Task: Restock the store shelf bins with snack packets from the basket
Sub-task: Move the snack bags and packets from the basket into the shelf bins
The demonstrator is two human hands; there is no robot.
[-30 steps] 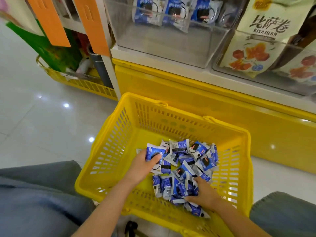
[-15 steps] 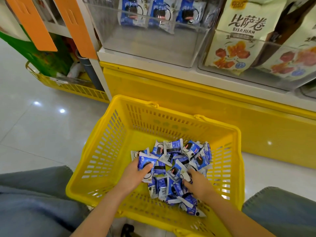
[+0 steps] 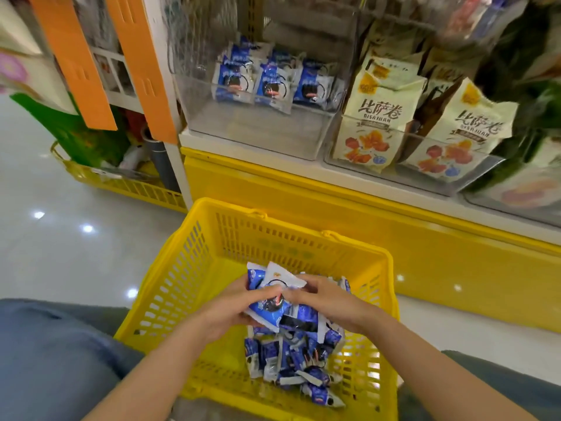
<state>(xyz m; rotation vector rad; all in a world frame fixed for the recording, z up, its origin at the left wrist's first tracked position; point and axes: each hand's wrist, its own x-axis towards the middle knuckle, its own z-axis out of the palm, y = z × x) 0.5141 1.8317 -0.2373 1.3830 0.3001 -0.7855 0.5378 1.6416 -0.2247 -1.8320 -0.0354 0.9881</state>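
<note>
Packets (image 3: 271, 311) bunched loosely between left grip (image 3: 231, 311) and right grip (image 3: 331, 299), both closed round them above basket (image 3: 182, 268), liable to slide out and scatter during lift toward bin (image 3: 258, 135).

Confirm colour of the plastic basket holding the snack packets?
Yellow slotted plastic basket, clearest in the head view.
</note>
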